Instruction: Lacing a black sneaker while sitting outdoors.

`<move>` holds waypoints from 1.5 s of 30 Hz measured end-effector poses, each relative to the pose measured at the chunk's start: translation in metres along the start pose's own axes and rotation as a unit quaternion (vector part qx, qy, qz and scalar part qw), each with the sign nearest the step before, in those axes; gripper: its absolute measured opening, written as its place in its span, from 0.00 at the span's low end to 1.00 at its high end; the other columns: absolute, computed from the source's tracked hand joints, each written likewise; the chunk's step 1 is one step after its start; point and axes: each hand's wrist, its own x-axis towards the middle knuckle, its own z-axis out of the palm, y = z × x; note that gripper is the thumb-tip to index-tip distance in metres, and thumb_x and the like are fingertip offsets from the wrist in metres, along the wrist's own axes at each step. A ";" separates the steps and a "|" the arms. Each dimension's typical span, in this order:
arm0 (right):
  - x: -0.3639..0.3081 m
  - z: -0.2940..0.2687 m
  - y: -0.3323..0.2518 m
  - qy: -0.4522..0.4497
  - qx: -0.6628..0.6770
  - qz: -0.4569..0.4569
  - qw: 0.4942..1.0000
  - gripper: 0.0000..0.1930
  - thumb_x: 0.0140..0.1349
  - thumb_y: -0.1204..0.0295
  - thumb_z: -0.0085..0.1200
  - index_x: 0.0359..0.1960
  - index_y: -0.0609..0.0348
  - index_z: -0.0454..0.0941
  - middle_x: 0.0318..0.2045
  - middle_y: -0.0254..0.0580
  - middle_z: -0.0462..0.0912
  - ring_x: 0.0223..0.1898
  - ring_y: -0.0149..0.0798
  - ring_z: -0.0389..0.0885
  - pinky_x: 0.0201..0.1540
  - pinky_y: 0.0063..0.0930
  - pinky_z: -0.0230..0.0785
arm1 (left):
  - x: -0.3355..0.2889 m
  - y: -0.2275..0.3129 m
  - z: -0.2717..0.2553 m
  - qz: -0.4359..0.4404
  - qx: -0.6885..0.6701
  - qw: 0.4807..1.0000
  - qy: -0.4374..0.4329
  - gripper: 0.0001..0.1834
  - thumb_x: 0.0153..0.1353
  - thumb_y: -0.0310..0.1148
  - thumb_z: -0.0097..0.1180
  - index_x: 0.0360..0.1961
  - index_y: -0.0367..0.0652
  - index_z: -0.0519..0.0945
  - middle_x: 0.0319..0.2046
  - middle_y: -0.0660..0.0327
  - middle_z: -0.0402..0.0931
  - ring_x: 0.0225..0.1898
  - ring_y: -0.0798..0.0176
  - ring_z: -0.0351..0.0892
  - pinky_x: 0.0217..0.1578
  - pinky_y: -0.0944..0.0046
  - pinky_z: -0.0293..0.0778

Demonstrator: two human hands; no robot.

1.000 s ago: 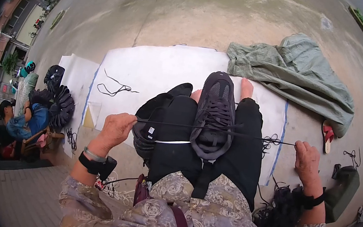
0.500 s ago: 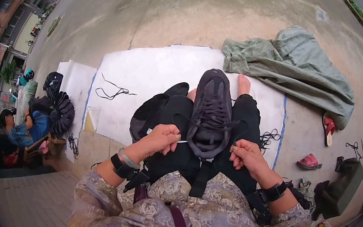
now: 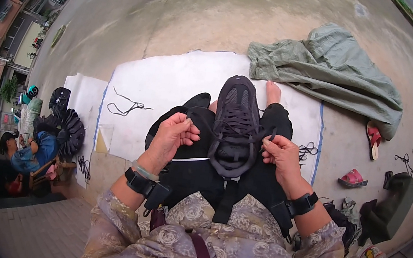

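A dark purple-black sneaker rests between my thighs, toe pointing away. Its black shoelace is threaded in crossing rows up the tongue. My left hand, raised left of the shoe, is closed in a pinch on one lace end, which arcs toward the eyelets. On the other side, my right hand pinches the other end close to the collar. Both hands stay apart from the shoe body. Part of a dark item shows beyond my left leg; I cannot tell its kind.
A white sheet lies under my feet, with a loose black lace on it. More laces are beside my right leg. Right are a grey-green cloth and red slippers. Another person sits far left near black shoes.
My left hand has risen and moved away from my lap, lifting its lace end. My right hand has moved slightly up, nearer the shoe. The view has shifted slightly.
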 end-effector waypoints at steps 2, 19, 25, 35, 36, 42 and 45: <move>-0.003 0.001 0.007 0.006 0.029 0.006 1.000 0.03 0.56 0.75 0.56 0.31 0.60 0.77 0.22 0.31 0.77 0.22 0.23 0.76 0.23 0.14 0.70 | -0.003 -0.014 -0.009 0.002 0.060 0.998 -0.020 0.06 0.59 0.33 0.54 0.29 0.43 0.76 0.25 0.65 0.76 0.23 0.76 0.73 0.24 0.78 0.69; 0.009 0.013 0.027 0.054 0.071 -0.078 0.993 0.05 0.55 0.81 0.55 0.33 0.60 0.76 0.26 0.32 0.77 0.25 0.26 0.76 0.31 0.17 0.70 | -0.013 -0.029 0.061 -0.027 0.113 0.963 -0.245 0.06 0.60 0.31 0.53 0.30 0.39 0.76 0.45 0.57 0.72 0.33 0.71 0.78 0.33 0.73 0.73; 0.013 0.013 0.027 0.051 0.041 -0.125 0.990 0.05 0.54 0.82 0.55 0.33 0.61 0.76 0.25 0.32 0.77 0.25 0.24 0.74 0.31 0.16 0.68 | -0.017 -0.016 0.033 0.004 0.092 0.989 -0.117 0.06 0.58 0.30 0.56 0.33 0.39 0.79 0.19 0.70 0.71 0.17 0.80 0.66 0.18 0.80 0.61; 0.009 0.017 0.027 0.081 0.034 -0.155 0.984 0.04 0.53 0.82 0.55 0.30 0.61 0.75 0.24 0.31 0.76 0.23 0.22 0.72 0.28 0.15 0.66 | -0.014 -0.010 -0.013 0.062 -0.059 0.996 0.023 0.04 0.59 0.29 0.53 0.33 0.40 0.74 0.24 0.58 0.77 0.20 0.69 0.78 0.19 0.74 0.73; 0.009 0.017 0.027 0.089 0.031 -0.142 0.985 0.04 0.53 0.82 0.55 0.30 0.61 0.75 0.24 0.31 0.76 0.23 0.22 0.72 0.28 0.15 0.66 | -0.015 -0.016 -0.013 0.043 -0.067 0.997 0.005 0.05 0.59 0.29 0.53 0.34 0.39 0.74 0.25 0.57 0.78 0.22 0.67 0.79 0.20 0.74 0.75; 0.009 0.018 0.027 0.117 0.061 -0.096 0.987 0.05 0.52 0.81 0.56 0.29 0.59 0.75 0.23 0.30 0.76 0.23 0.22 0.73 0.27 0.15 0.67 | -0.009 -0.041 0.001 -0.029 -0.104 0.991 -0.079 0.05 0.59 0.27 0.53 0.35 0.37 0.75 0.27 0.54 0.79 0.25 0.65 0.81 0.23 0.73 0.77; 0.010 0.018 0.028 0.124 0.064 -0.093 0.986 0.05 0.52 0.81 0.56 0.29 0.59 0.75 0.23 0.30 0.76 0.23 0.22 0.73 0.27 0.15 0.67 | -0.006 -0.043 0.009 -0.034 -0.111 0.989 -0.090 0.05 0.59 0.27 0.52 0.35 0.37 0.74 0.28 0.53 0.79 0.25 0.64 0.81 0.23 0.72 0.77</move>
